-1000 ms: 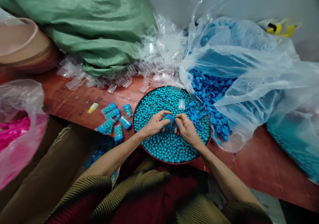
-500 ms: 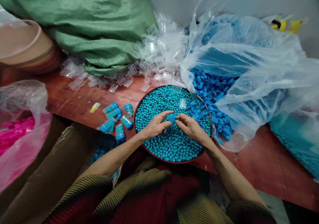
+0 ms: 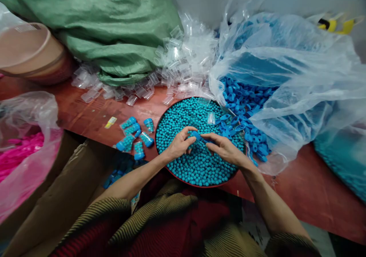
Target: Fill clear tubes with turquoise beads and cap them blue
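Note:
Over a round red-rimmed tray (image 3: 200,186) full of turquoise beads (image 3: 208,171), my left hand (image 3: 180,144) pinches a small container with a blue cap (image 3: 196,136). The container's clear body is mostly hidden by fingers and blends with the beads. My right hand (image 3: 221,147) meets the cap from the right, its fingertips around the blue part that sticks out. One clear empty tube (image 3: 211,118) and several loose blue caps (image 3: 227,125) lie on the beads. Left of the tray lie several bead-filled containers with blue caps (image 3: 131,129).
Clear tubes (image 3: 185,64) are heaped behind the tray, beside a green sack (image 3: 122,28). A plastic bag (image 3: 286,70) spills blue caps (image 3: 246,104) at right. A tan bucket (image 3: 25,55) stands far left, above a bag of pink pieces (image 3: 21,154). More beads (image 3: 340,165) sit far right.
My right hand has shifted slightly right and flattened, its fingers more stretched out. The blue cap has tilted and extends toward the right fingertips. My left hand has barely moved.

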`<state>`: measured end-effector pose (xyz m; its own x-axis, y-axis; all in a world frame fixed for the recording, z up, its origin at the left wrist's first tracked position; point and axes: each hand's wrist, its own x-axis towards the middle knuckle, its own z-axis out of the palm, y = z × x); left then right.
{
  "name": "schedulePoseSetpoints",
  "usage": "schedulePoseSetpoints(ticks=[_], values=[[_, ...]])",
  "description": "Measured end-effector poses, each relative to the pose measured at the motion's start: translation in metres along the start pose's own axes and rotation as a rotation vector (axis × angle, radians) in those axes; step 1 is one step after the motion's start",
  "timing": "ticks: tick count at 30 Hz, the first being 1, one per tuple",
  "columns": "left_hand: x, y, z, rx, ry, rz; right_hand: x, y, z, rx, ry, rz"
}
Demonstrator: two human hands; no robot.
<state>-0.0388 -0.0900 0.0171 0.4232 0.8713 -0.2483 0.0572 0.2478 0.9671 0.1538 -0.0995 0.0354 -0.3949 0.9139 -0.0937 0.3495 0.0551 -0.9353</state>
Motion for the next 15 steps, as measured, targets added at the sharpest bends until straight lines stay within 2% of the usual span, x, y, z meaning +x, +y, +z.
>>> schedulePoseSetpoints(ticks=[3,6,9,12,15], values=[[-0.001,0.001,-0.003,0.005,-0.081,-0.008,0.006,0.0,-0.008,0.256,0.051,0.13],[-0.003,-0.001,-0.001,0.006,-0.036,-0.001,0.012,0.002,-0.005,0.275,0.091,0.12],[-0.004,-0.003,0.004,0.016,0.041,0.011,0.01,0.0,0.003,0.027,0.096,0.036],[-0.005,0.0,0.007,0.024,0.064,-0.018,0.004,-0.005,0.013,-0.302,0.105,-0.077],[-0.005,0.004,0.008,0.044,0.088,0.004,-0.002,-0.007,0.026,-0.502,0.078,-0.165]])
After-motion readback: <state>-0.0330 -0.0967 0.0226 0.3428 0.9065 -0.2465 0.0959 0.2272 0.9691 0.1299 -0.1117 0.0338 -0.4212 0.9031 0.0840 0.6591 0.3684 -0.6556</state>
